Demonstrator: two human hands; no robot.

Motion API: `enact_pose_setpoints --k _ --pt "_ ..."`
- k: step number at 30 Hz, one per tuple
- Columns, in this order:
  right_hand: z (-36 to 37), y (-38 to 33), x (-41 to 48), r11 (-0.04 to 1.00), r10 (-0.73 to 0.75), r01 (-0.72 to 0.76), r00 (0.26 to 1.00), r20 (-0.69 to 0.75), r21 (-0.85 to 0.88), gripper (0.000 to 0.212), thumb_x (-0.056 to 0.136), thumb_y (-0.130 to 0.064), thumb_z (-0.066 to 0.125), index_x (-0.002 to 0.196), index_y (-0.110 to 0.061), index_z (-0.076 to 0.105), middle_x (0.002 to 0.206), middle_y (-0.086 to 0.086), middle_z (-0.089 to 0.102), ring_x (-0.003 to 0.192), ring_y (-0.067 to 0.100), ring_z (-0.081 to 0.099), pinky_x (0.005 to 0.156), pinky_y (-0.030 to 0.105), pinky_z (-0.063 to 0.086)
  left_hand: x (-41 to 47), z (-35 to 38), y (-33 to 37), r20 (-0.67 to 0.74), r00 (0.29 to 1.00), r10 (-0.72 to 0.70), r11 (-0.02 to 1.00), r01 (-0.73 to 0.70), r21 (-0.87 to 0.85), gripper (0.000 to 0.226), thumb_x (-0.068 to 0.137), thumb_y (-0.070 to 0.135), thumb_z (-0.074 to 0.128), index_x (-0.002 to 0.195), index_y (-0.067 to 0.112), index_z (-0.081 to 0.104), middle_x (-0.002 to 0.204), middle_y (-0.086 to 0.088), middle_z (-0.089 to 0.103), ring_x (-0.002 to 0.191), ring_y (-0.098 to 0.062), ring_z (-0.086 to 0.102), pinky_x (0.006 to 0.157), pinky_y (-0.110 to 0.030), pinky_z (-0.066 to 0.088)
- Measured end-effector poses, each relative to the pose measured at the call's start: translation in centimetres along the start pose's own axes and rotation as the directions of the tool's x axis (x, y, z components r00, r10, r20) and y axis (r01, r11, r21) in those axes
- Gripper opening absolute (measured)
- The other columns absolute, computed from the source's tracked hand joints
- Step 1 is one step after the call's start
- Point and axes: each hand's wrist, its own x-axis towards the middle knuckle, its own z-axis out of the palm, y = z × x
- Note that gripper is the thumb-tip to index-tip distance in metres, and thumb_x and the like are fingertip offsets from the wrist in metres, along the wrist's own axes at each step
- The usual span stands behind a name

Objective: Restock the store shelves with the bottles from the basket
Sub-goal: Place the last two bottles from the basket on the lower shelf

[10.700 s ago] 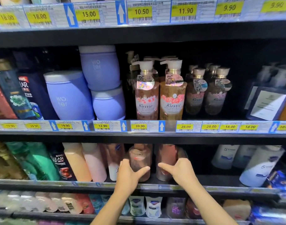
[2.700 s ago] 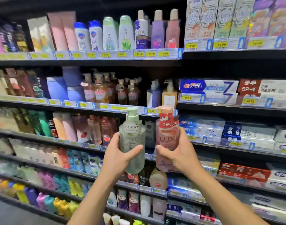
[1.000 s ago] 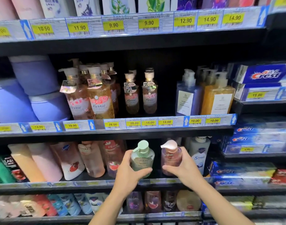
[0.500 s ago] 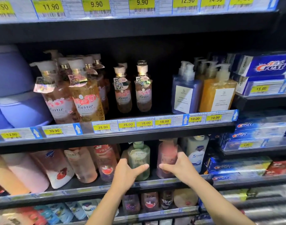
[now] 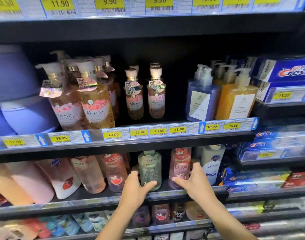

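We have both hands on the lower shelf (image 5: 103,199), the one under the price rail (image 5: 148,133) with the 28.00 and 18.00 tags, and we take that rail as our landmark. Our left hand (image 5: 136,187) is wrapped around the base of the green bottle (image 5: 151,168), thumb across its front and fingers curled behind its left side. The green bottle stands upright on the lower shelf directly below the 28.00 and 18.00 tags, its top hidden behind the rail. Our right hand (image 5: 194,183) grips the pink LUX bottle (image 5: 180,168), thumb low on its front and fingers up along its right side. That bottle also stands upright on the lower shelf, below the rail's second 18.00 tag, just right of the green bottle with a narrow dark gap between them.

Below the rail to the left of the green bottle stands another pink bottle (image 5: 114,172), close to our left hand. Below the rail's 10.00 tags, a white bottle (image 5: 213,162) stands just beside our right hand's fingers; whether they touch it we cannot tell. Above the rail, the Kustie bottles (image 5: 94,104) stand in rows, and further right above it a blue pump bottle (image 5: 201,101) and an orange pump bottle (image 5: 236,103) stand side by side
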Motion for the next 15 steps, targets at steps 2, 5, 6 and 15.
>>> enact_pose_setpoints --k 2,5,6,15 --pt "0.2 0.1 -0.3 1.0 -0.022 0.022 1.0 -0.019 0.004 0.054 0.078 -0.044 0.084 0.102 -0.019 0.043 0.106 0.001 0.056 0.1 0.023 0.06 0.082 0.04 0.053 0.2 0.2 -0.4 0.004 1.0 0.003 1.0 -0.003 -0.004 0.05 0.073 0.056 0.082 0.095 0.026 0.049 0.102 0.003 0.064 0.093 -0.013 0.062 0.08 -0.037 0.054" --pt "0.1 0.0 0.1 1.0 -0.013 0.013 1.0 -0.008 -0.018 0.049 0.081 -0.046 0.08 0.098 -0.02 0.043 0.101 0.002 0.057 0.095 0.024 0.061 0.076 0.04 0.052 0.5 0.2 -0.4 0.012 1.0 -0.003 1.0 0.003 0.0 0.05 0.074 0.056 0.081 0.098 0.024 0.051 0.104 0.002 0.065 0.093 -0.014 0.062 0.081 -0.036 0.054" --pt "0.1 -0.1 0.3 1.0 -0.004 0.004 1.0 -0.001 -0.024 0.048 0.081 -0.047 0.079 0.098 -0.019 0.044 0.101 0.003 0.058 0.094 0.024 0.061 0.076 0.04 0.052 0.6 0.2 -0.3 0.01 1.0 -0.008 1.0 0.008 0.002 0.05 0.074 0.057 0.081 0.098 0.023 0.052 0.104 0.001 0.065 0.092 -0.015 0.063 0.081 -0.037 0.054" --pt "0.4 -0.4 1.1 0.998 0.023 -0.022 0.999 0.022 -0.052 0.053 0.081 -0.055 0.077 0.101 -0.013 0.052 0.104 0.007 0.058 0.098 0.027 0.062 0.081 0.041 0.053 1.1 0.2 0.6 0.019 0.999 -0.043 0.996 0.041 0.074 0.051 0.079 0.058 0.076 0.097 0.016 0.053 0.099 -0.002 0.063 0.085 -0.017 0.061 0.068 -0.031 0.049"
